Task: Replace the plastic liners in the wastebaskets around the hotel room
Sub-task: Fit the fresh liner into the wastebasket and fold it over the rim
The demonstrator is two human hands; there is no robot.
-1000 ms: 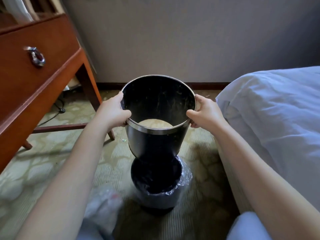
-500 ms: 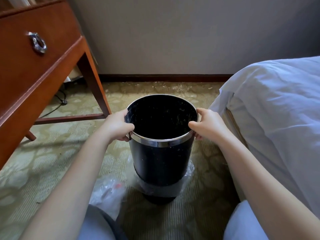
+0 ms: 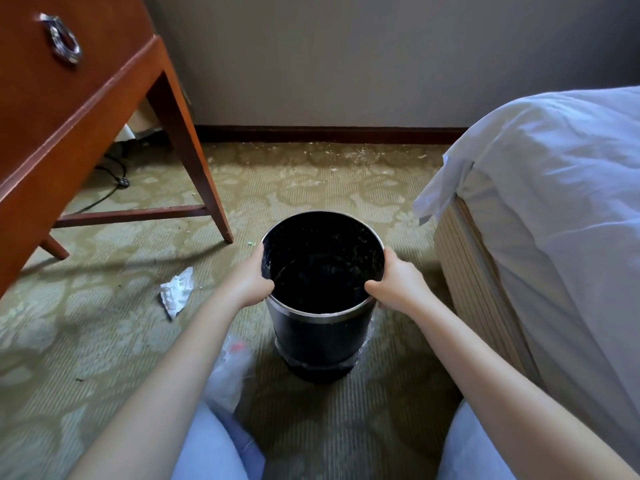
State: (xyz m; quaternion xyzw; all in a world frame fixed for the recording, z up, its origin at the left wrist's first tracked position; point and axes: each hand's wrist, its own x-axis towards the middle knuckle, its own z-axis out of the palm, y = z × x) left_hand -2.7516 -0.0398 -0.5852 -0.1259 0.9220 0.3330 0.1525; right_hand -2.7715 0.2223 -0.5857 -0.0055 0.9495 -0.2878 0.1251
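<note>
Holding the black wastebasket [image 3: 322,332] upright on the floor [image 3: 311,188], between the desk leg [image 3: 194,161] and the bed [image 3: 554,202].
The left hand [image 3: 254,278] and right hand [image 3: 398,285] each grip the metal rim [image 3: 322,319] on opposite sides, fingers [image 3: 373,288] curled round it — likely to press it down evenly over the clear liner [image 3: 368,337] bunched at its base. No writing is readable.

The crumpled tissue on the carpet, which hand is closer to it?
Left. The left hand grips the wastebasket rim on the side toward the tissue. The right hand grips the opposite side of the rim, with the wastebasket between it and the tissue.
</note>
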